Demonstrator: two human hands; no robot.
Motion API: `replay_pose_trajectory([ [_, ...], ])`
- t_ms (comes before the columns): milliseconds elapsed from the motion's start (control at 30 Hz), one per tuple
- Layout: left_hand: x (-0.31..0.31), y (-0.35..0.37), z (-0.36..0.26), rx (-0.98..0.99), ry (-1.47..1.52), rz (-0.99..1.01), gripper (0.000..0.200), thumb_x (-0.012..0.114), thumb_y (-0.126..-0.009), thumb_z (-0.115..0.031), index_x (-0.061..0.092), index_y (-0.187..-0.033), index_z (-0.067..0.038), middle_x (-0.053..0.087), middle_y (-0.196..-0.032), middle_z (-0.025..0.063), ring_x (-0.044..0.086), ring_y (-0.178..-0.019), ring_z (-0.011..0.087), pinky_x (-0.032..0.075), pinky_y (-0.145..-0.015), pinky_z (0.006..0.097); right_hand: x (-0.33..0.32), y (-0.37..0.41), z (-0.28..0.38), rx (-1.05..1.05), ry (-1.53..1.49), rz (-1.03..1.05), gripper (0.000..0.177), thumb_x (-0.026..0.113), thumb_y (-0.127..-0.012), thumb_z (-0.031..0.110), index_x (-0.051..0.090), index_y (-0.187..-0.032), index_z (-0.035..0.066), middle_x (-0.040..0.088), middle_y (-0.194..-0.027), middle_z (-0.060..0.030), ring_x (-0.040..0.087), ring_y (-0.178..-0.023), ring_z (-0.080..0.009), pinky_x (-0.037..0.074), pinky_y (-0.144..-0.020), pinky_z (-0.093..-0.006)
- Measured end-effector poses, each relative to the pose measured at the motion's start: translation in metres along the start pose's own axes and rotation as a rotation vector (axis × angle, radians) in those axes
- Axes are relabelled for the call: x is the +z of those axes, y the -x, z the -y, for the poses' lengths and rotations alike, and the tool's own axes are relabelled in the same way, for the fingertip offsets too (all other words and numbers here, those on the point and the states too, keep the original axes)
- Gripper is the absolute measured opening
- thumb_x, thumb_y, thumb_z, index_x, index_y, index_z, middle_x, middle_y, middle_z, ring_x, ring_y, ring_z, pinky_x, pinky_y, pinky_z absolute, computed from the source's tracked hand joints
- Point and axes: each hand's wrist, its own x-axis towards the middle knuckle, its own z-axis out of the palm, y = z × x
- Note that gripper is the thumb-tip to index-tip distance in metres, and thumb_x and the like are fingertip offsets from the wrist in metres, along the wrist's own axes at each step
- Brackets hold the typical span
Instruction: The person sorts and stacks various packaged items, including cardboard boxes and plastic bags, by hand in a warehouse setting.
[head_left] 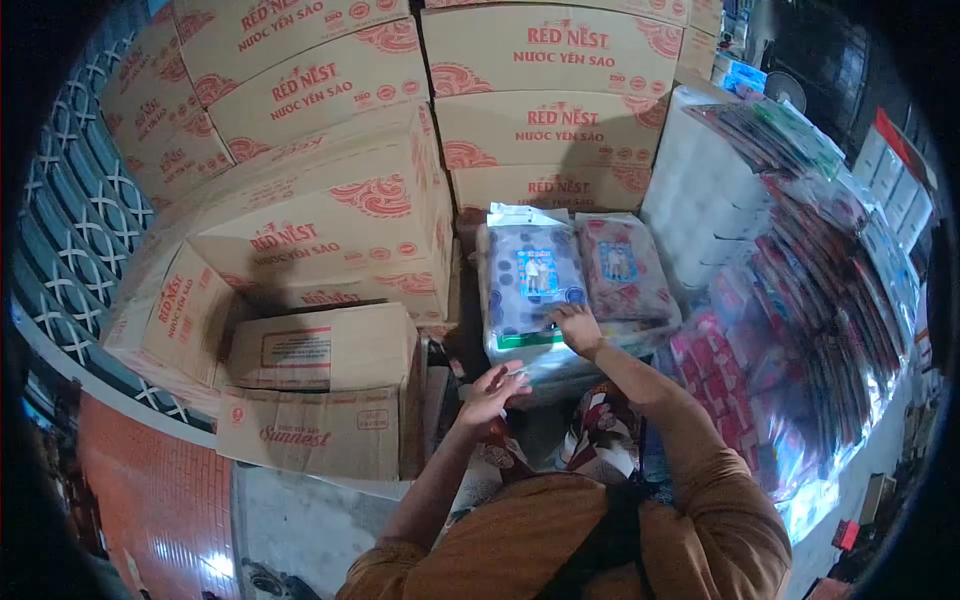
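Note:
A clear plastic pack [538,275] with a purple dotted pattern and a blue picture label lies on a stack of packs in front of me. My right hand [575,328] rests on its lower right corner, fingers stretched out over the plastic. Beside it on the right lies a similar pack [628,265] in reddish tones. My left hand [494,391] is held in the air just below the stack, palm turned inward and fingers apart, with nothing in it.
Red Nest cartons [565,125] are piled high at the back and left. An opened Sunnest carton [315,430] stands at left. Bulky stacks of plastic-wrapped goods [760,350] rise on the right. A metal folding gate [85,210] runs along the far left.

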Motion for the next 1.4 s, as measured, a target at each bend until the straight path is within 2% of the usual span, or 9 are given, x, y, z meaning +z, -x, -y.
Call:
replay_pose_trajectory([
  [400, -0.006, -0.041, 0.012, -0.25, 0.718, 0.062, 0.058, 0.038, -0.081, -0.056, 0.039, -0.119, -0.013, 0.048, -0.112, 0.0119, 0.044, -0.108, 0.0246, 0.039, -0.078, 0.0407, -0.135, 0.052, -0.003, 0.008, -0.499, -0.049, 0.024, 0.056, -0.062, 0.0, 0.057, -0.086, 0.004, 0.057, -0.088, -0.0138, 0.054, -0.089, -0.0303, 0.042, -0.078, -0.0383],
  [500, 0.005, -0.054, 0.009, -0.041, 0.682, -0.008, 0.031, 0.054, -0.08, -0.037, 0.056, -0.095, -0.01, 0.058, -0.085, 0.0046, 0.056, -0.08, 0.015, 0.044, -0.068, 0.0294, -0.143, 0.072, 0.0, -0.077, -0.532, -0.088, 0.023, 0.06, -0.061, 0.004, 0.058, -0.084, 0.008, 0.057, -0.091, -0.0105, 0.053, -0.09, -0.0282, 0.04, -0.078, -0.0382],
  [667, 0.023, -0.051, -0.008, -0.128, 0.469, -0.004, 0.021, 0.06, -0.076, -0.017, 0.055, -0.094, -0.007, 0.057, -0.085, 0.0031, 0.056, -0.077, 0.0137, 0.047, -0.065, 0.0271, -0.159, 0.091, -0.007, 0.105, -0.712, 0.163, 0.045, 0.071, -0.059, 0.024, 0.055, -0.099, 0.01, 0.047, -0.108, -0.0156, 0.04, -0.107, -0.0318, 0.033, -0.09, -0.0395],
  [833, 0.03, -0.059, -0.027, -0.005, 0.296, 0.056, 0.035, 0.06, -0.075, -0.01, 0.049, -0.108, -0.006, 0.055, -0.097, 0.0049, 0.052, -0.089, 0.0148, 0.042, -0.077, 0.0278, -0.185, 0.106, -0.03, 0.06, -1.093, 0.409, 0.088, 0.068, -0.064, 0.046, 0.025, -0.129, 0.006, 0.029, -0.127, -0.0192, 0.025, -0.121, -0.0319, 0.02, -0.099, -0.0396],
  [1000, 0.059, -0.042, -0.077, 0.269, 0.337, 0.304, 0.048, 0.056, -0.075, -0.003, 0.037, -0.119, -0.003, 0.049, -0.113, 0.0102, 0.05, -0.101, 0.0231, 0.041, -0.086, 0.0377, -0.239, 0.111, -0.023, 0.296, -0.925, 0.025, 0.081, 0.066, -0.069, 0.039, 0.023, -0.13, 0.006, 0.029, -0.128, -0.018, 0.024, -0.122, -0.0297, 0.021, -0.099, -0.0385],
  [1067, 0.08, -0.038, -0.105, 0.314, 0.335, 0.351, 0.044, 0.06, -0.074, -0.008, 0.043, -0.115, -0.005, 0.052, -0.106, 0.0033, 0.051, -0.093, 0.0146, 0.039, -0.084, 0.0298, -0.274, 0.113, -0.012, 0.306, -0.832, -0.282, 0.074, 0.065, -0.072, 0.032, 0.025, -0.129, 0.007, 0.034, -0.125, -0.017, 0.029, -0.119, -0.0289, 0.024, -0.098, -0.0374],
  [1200, 0.129, -0.036, -0.157, 0.392, 0.302, 0.36, 0.046, 0.06, -0.076, -0.01, 0.041, -0.118, -0.005, 0.05, -0.109, 0.0051, 0.049, -0.099, 0.0176, 0.038, -0.087, 0.0328, -0.333, 0.128, -0.017, 0.34, -0.492, -0.661, 0.052, 0.062, -0.069, 0.0, 0.044, -0.117, 0.004, 0.05, -0.112, -0.0149, 0.051, -0.098, -0.025, 0.04, -0.083, -0.0324],
  [1267, 0.159, -0.038, -0.178, 0.455, 0.292, 0.518, 0.05, 0.058, -0.079, -0.016, 0.036, -0.122, -0.003, 0.047, -0.114, 0.0066, 0.045, -0.104, 0.0172, 0.038, -0.087, 0.0325, -0.369, 0.134, -0.034, 0.105, -0.334, -0.898, 0.051, 0.06, -0.067, -0.005, 0.045, -0.116, 0.004, 0.053, -0.107, -0.0143, 0.053, -0.094, -0.0248, 0.041, -0.081, -0.0319],
  [1400, 0.185, -0.03, -0.177, 0.485, 0.227, 0.598, 0.061, 0.057, -0.08, -0.024, 0.026, -0.128, -0.002, 0.044, -0.117, 0.0102, 0.043, -0.107, 0.0175, 0.037, -0.087, 0.0299, -0.453, 0.168, -0.062, 0.38, 0.085, -1.069, 0.04, 0.052, -0.075, -0.001, 0.049, -0.114, 0.005, 0.055, -0.106, -0.0115, 0.054, -0.094, -0.0171, 0.043, -0.079, -0.0274],
])
